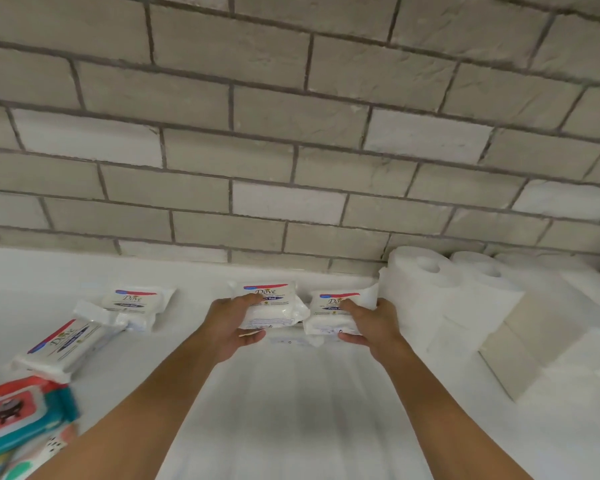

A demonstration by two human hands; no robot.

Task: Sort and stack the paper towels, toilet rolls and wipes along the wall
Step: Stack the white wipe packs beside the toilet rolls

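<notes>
My left hand (234, 323) grips a white Dove wipes pack (274, 304), fingers on top and thumb underneath. Just to its right, my right hand (368, 323) grips a second white Dove pack (340, 308) the same way. Both packs are held close to the brick wall, side by side, beside a group of white toilet rolls (440, 292) at the right. Another Dove pack (136, 299) lies near the wall at the left. One more Dove pack (61, 344) lies tilted further left.
The white table top (291, 410) runs to a grey brick wall (291, 133). Colourful wipes packs, red and teal (18, 414), lie at the lower left edge. A pale boxy pack (534, 344) sits at the right beside the rolls.
</notes>
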